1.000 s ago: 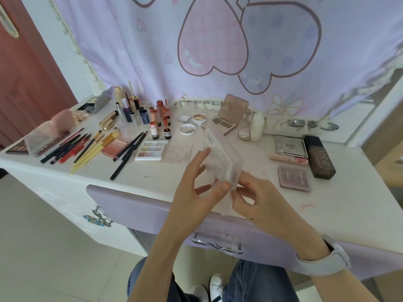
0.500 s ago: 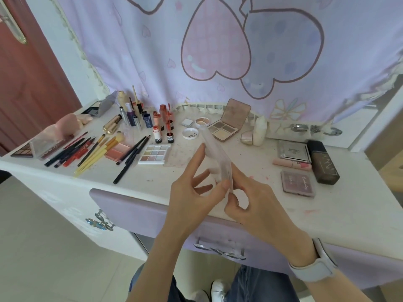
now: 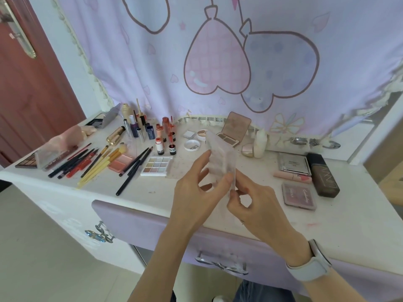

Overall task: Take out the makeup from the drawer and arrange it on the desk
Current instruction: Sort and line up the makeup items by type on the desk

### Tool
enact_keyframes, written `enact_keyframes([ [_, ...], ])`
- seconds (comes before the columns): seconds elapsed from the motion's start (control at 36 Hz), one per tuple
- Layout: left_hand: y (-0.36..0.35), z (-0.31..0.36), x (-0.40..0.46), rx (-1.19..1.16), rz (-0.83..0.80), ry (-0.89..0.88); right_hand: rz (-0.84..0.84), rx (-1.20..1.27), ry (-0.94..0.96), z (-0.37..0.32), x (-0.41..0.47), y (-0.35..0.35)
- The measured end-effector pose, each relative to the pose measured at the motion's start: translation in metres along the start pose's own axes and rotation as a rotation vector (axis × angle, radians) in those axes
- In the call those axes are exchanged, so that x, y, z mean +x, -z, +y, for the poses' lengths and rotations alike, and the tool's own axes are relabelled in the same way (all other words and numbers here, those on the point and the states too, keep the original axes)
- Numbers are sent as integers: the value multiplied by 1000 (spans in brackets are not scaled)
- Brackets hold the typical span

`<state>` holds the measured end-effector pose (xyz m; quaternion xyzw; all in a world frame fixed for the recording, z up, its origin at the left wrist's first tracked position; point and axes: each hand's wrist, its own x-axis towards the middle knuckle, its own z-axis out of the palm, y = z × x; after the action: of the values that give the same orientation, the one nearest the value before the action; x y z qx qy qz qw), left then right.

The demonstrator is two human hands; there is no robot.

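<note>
A flat clear plastic makeup case (image 3: 220, 158) is held upright above the white desk (image 3: 250, 216), pinched at its lower corner between the left hand (image 3: 196, 192) and right hand (image 3: 257, 205). It is judged light, rigid and slick, best gripped by its edges. Bare space is seen just beside the pastel eyeshadow palette (image 3: 156, 166).

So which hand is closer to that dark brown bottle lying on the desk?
Right. The right hand is just to the left of the dark brown bottle, while the left hand is farther left, beyond the clear case both hold.
</note>
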<state>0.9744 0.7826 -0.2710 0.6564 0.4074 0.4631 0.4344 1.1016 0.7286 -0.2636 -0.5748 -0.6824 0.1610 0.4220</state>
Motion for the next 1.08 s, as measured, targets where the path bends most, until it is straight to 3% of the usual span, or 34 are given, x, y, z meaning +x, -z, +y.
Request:
enact_keyframes([
  [0.78,-15,6,16,114,184,34,145,-25,-40,4,19,4],
  [1.08,-1,1,22,35,34,22,70,176,10,5,14,6],
])
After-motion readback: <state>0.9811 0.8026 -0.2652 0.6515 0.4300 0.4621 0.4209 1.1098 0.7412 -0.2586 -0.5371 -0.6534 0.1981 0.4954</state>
